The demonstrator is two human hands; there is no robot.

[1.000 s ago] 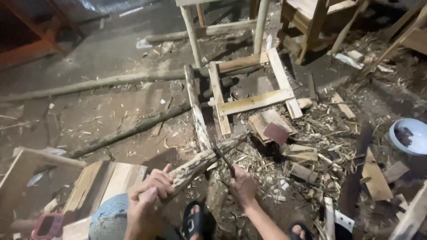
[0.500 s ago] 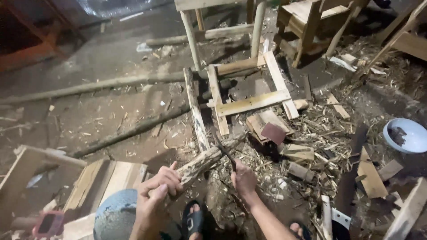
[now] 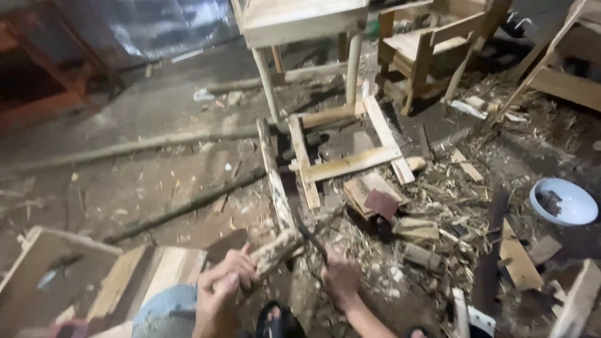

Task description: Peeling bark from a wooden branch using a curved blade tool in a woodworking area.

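My left hand (image 3: 226, 281) grips the near end of a rough, bark-flecked wooden stick (image 3: 280, 246) that slants up to the right. My right hand (image 3: 341, 278) is closed around the handle of a dark blade (image 3: 311, 240), whose edge rests against the stick just right of my left hand. Both hands are low in the head view, above my knee in blue cloth (image 3: 166, 310) and a dark sandal (image 3: 278, 322). Wood shavings (image 3: 375, 250) lie under the stick.
A flat wooden frame (image 3: 344, 159) lies on the dirt floor ahead, with a long pole (image 3: 125, 149) to its left. Chairs and a table (image 3: 300, 22) stand at the back. A pale blue bowl (image 3: 563, 201) sits right. Boards (image 3: 125, 281) lie at left.
The camera has tilted so the scene sits lower. My hands stay on the stick and blade, with the blade shifted slightly along the stick.
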